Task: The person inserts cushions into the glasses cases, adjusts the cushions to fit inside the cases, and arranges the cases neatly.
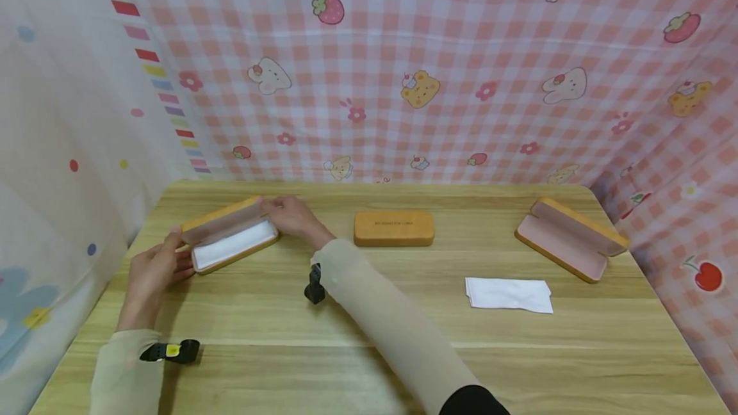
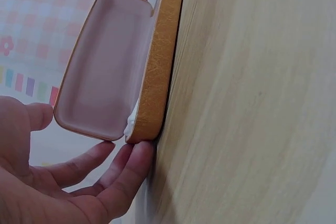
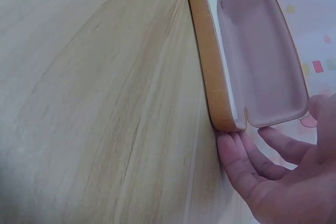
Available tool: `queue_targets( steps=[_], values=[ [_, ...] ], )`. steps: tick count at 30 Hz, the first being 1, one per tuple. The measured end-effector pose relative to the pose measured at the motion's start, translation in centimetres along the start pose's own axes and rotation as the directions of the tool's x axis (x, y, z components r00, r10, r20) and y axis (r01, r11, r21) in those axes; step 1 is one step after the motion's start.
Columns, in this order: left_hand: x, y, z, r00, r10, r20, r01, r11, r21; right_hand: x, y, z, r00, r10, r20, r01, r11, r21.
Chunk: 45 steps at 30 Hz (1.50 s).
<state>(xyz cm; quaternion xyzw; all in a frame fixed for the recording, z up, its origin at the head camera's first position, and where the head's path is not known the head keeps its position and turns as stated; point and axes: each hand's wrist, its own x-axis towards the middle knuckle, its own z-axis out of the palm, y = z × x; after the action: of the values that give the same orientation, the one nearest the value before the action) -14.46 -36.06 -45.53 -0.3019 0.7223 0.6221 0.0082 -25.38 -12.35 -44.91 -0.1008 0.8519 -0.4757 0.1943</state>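
At the table's left side stands an eyeglass case (image 1: 221,225) with its lid raised. A white folded cloth (image 1: 235,246) lies inside its base. My left hand (image 1: 151,269) holds the case's left end, thumb at the lid's edge and other fingers against the end of the base, as the left wrist view shows. At the opposite end, my right hand (image 1: 295,216) grips the case the same way; in the right wrist view its thumb touches the lid's rim and its fingertips (image 3: 227,148) press the base (image 3: 212,72). The lining is pale pink, the outside orange-brown.
A closed orange-brown eyeglass case (image 1: 394,228) lies at the back middle. On the right, another case (image 1: 562,248) stands open, its pink lining showing. A second white folded cloth (image 1: 509,294) lies in front of it. Patterned curtains (image 1: 369,82) enclose the wooden table (image 1: 277,364).
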Motion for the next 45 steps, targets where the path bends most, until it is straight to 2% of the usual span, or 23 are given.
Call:
queue_targets(
  steps=[13,23,33,37,45],
  values=[
    [-0.9,0.4,0.1,1.0,-0.001,0.031,0.0,1.0,0.03,-0.1,-0.1,0.3,0.999,0.012,-0.035,-0.012,1.0,-0.01],
    [-1.0,-0.1,-0.1,0.999,-0.009,0.048,0.008,1.0,0.029,-0.1,0.2,0.2,1.0,0.01,0.011,-0.01,1.0,0.009],
    [-0.9,-0.4,-0.8,0.986,0.027,0.164,-0.017,0.998,-0.062,-0.2,0.7,-0.4,0.995,-0.032,0.095,0.028,0.998,0.049],
    [-0.9,-0.5,-0.8,0.986,0.047,0.162,-0.035,0.996,-0.076,-0.3,0.8,-0.5,0.994,-0.03,0.104,0.025,0.998,0.052],
    [-1.0,-0.9,-1.0,0.984,0.08,0.161,-0.075,0.996,-0.04,-0.5,0.9,-0.2,0.992,-0.07,0.103,0.067,0.997,0.027]
  ],
)
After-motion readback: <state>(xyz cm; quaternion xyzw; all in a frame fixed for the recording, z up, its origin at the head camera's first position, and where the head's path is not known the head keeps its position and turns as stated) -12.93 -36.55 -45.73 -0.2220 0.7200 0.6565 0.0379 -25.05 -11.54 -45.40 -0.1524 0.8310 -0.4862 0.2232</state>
